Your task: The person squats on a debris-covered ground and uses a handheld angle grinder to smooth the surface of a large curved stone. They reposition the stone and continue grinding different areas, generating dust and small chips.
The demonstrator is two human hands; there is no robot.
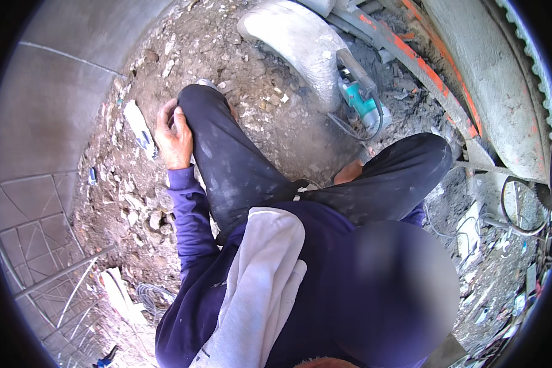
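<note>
My left hand (173, 136) rests on the outer side of my bent left knee (197, 105). Its fingers lie along the dark, dust-marked trouser leg and hold nothing. My right hand does not show; only a bit of its purple sleeve (416, 214) appears behind my right thigh (386, 181). A patch of bare skin (348, 172) sits beside that leg, and I cannot tell whether it is hand or foot. Beyond my legs, a teal and grey power tool (360, 104) with a dark cord stands against a pale curved slab (297, 46).
Rubble and loose stones (144, 208) cover the ground. Orange-marked metal beams (420, 61) run along the upper right. Wire mesh (34, 224) and a grey wall (55, 92) stand at left. A white strip (140, 130) lies near my left hand; a pale towel (257, 276) hangs over my shoulder.
</note>
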